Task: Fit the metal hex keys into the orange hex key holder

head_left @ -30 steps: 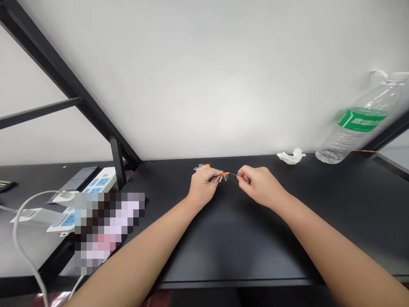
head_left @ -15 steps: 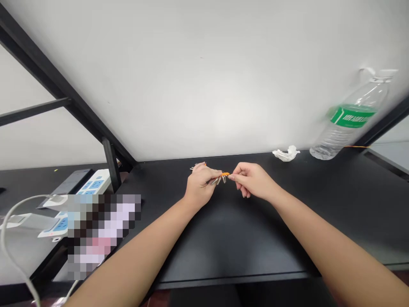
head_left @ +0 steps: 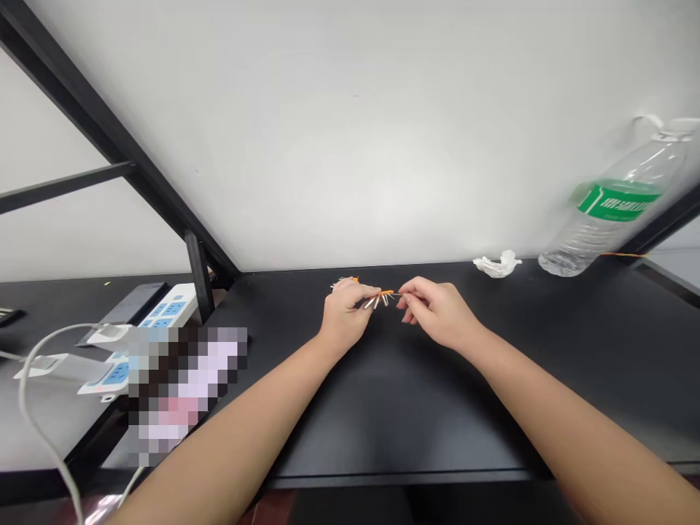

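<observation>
My left hand (head_left: 348, 310) is closed around an orange holder (head_left: 386, 292) with several short silvery rods sticking out below it. It resembles a hex key set. Part of the holder is hidden by the fingers, and another bit of orange shows behind them. My right hand (head_left: 432, 310) pinches the end of a thin silvery rod (head_left: 397, 294) that points toward the holder's right end. Both hands are over the black tabletop (head_left: 405, 401), a small gap apart.
Toward the right, a clear plastic bottle (head_left: 593, 230) with a green label leans by the wall, with crumpled tissue (head_left: 499, 265) beside it. On the left are a white power strip (head_left: 173, 305), plugs, a white cable (head_left: 33, 423), a blurred-out object (head_left: 202, 372) and a black metal frame (head_left: 147, 193).
My right hand has drawn slightly away from the orange holder, and a thin rod now shows between them. My left hand keeps its hold. The whole view has shifted slightly.
</observation>
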Tool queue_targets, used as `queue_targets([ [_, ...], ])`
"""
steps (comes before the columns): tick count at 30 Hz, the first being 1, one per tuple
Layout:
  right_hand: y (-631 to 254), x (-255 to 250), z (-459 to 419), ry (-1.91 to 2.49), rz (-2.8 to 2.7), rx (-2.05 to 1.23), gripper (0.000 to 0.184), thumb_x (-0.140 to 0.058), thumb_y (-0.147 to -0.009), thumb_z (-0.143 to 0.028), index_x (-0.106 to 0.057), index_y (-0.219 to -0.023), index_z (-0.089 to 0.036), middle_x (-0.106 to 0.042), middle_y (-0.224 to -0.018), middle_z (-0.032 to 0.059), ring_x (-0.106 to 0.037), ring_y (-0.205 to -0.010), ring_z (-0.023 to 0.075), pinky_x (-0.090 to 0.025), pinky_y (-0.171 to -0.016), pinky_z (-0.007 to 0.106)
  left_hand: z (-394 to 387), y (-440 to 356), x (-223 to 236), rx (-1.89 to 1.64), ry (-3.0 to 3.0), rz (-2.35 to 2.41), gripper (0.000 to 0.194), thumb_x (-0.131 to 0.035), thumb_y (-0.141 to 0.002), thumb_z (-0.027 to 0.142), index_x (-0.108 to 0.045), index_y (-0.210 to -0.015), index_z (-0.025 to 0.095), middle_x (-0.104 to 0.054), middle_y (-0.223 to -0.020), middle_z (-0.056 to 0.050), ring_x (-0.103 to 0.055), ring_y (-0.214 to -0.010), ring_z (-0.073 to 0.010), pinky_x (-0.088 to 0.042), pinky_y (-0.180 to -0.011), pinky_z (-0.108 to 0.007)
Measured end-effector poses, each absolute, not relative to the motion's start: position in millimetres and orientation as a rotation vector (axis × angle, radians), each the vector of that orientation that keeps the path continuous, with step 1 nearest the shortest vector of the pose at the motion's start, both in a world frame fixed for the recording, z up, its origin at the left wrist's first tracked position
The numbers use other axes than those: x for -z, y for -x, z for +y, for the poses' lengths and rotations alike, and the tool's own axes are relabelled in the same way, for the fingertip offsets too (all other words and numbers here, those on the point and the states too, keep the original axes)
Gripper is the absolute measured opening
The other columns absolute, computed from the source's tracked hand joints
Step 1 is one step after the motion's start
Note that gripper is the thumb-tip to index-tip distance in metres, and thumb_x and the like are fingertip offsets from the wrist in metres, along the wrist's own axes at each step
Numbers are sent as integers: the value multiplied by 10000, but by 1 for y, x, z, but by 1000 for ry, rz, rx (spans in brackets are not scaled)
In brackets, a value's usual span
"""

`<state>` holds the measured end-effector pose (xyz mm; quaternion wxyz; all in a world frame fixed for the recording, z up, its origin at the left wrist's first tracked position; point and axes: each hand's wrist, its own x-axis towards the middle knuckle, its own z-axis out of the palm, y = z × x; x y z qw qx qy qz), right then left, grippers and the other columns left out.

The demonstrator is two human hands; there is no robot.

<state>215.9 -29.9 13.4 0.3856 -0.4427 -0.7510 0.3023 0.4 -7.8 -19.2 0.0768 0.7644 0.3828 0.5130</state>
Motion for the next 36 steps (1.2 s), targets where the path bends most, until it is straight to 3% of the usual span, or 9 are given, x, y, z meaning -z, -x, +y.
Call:
queue_targets([
  [16, -215, -19, -35, 1176, -1966, -690, 157, -461, -969, -236, -616, -941, -236, -747, -911, 6, -708, -678, 153, -517, -670, 272, -10, -3, 18, -1516, -2302, 1170, 89, -691, -884, 230, -766, -893, 278, -793, -882, 4, -719, -854, -189, -506, -990, -455],
  [29, -206, -25, -39, 1276, -2231, -418, 171, -431, -995, -245, -578, -908, -234, -702, -789, 38, -642, -662, 196, -379, -631, 293, -10, -4, 18, -1504, -2372, 1103, 91, -693, -883, 196, -747, -895, 269, -790, -863, 20, -712, -801, -163, -475, -1038, -449],
  [31, -204, -25, -40, 1265, -2176, -522, 195, -420, -1013, -298, -570, -903, -239, -678, -751, 21, -627, -637, 182, -389, -622, 287, -11, -5, 18, -1491, -2352, 1104, 89, -689, -889, 203, -746, -898, 270, -790, -862, 19, -712, -785, -160, -464, -1055, -456],
  [36, -207, -23, -36, 1089, -1823, -1168, 296, -459, -997, -493, -589, -961, -230, -641, -749, -11, -607, -562, 130, -463, -563, 258, -12, -6, 17, -1502, -2266, 1108, 59, -698, -890, 232, -747, -884, 264, -793, -874, 14, -714, -788, -161, -472, -1039, -452],
])
